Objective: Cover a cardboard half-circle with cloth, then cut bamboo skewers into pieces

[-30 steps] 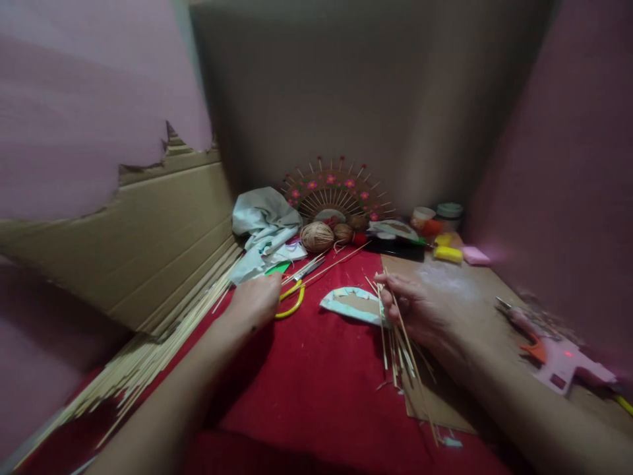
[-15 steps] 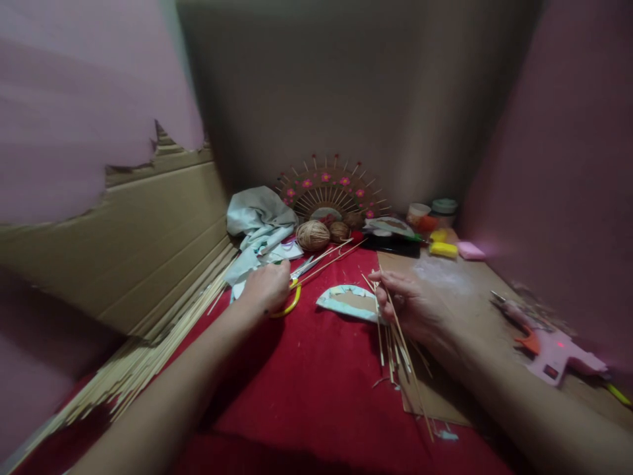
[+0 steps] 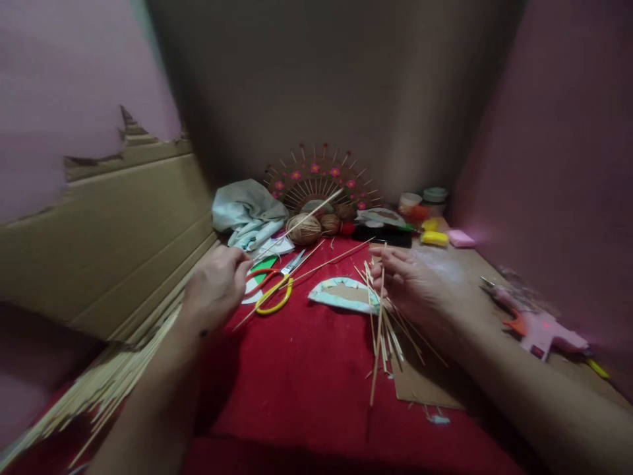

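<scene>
My left hand (image 3: 217, 280) is closed on a thin stick (image 3: 314, 212) that points up and right, past the twine balls. Just right of it lie scissors (image 3: 275, 305) with orange and yellow handles, with two thin sticks across and beside them on the red cloth (image 3: 297, 382). My right hand (image 3: 403, 274) pinches a thin stick (image 3: 378, 336) hanging down between thumb and fingers. Below that hand several loose sticks (image 3: 393, 340) fan out over the cloth and a cardboard sheet (image 3: 425, 382). A half-round piece with a pale patterned rim (image 3: 341, 293) lies between my hands.
A flower-decorated stick fan (image 3: 316, 175) stands at the back behind twine balls (image 3: 304, 229) and crumpled cloth (image 3: 250, 211). Long sticks (image 3: 119, 376) lie at the left by a cardboard wall (image 3: 133, 231). At the right rests a pink glue gun (image 3: 548, 330); yellow and pink blocks (image 3: 435, 239) lie behind.
My left hand has moved left, off the scissors, and now holds a raised stick. The stick in my right hand hangs more upright. The camera view has shifted slightly.
</scene>
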`<state>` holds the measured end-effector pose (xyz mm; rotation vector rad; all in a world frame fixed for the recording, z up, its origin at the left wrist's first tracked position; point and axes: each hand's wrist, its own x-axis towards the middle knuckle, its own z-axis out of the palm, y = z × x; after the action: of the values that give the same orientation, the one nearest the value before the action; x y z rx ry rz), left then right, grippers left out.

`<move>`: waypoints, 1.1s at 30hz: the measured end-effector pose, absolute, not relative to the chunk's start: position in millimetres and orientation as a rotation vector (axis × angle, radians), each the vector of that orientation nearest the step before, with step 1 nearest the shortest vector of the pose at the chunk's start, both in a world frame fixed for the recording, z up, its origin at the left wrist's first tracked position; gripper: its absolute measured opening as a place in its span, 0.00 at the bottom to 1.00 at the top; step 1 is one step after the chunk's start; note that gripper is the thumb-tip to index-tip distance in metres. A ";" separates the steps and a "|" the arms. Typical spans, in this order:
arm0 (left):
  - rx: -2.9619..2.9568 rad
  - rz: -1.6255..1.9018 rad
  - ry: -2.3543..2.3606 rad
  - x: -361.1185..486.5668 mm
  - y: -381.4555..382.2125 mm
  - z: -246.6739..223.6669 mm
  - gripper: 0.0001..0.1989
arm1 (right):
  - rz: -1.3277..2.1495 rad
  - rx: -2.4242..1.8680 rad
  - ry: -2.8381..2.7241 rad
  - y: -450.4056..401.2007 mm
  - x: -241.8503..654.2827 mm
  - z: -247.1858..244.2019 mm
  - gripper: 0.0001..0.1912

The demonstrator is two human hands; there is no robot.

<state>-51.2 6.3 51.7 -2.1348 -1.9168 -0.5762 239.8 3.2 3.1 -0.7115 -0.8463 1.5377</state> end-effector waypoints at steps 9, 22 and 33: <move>-3.184 -0.531 -1.606 39.8 -35.6 34.7 0.12 | 1.235 -0.685 -1.074 -17.5 235.9 28.1 0.11; -3.452 -0.529 -1.312 47.3 -26.4 44.6 0.08 | 1.036 -0.611 -1.400 -24.3 209.4 60.0 0.03; -3.492 -0.536 -1.249 39.8 -20.3 21.6 0.05 | 0.980 -0.684 -1.477 -36.0 203.7 49.1 0.02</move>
<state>39.8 -20.3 21.6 -3.4922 -1.2491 -0.5357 203.7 -36.0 49.1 -0.6836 -1.4773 0.9798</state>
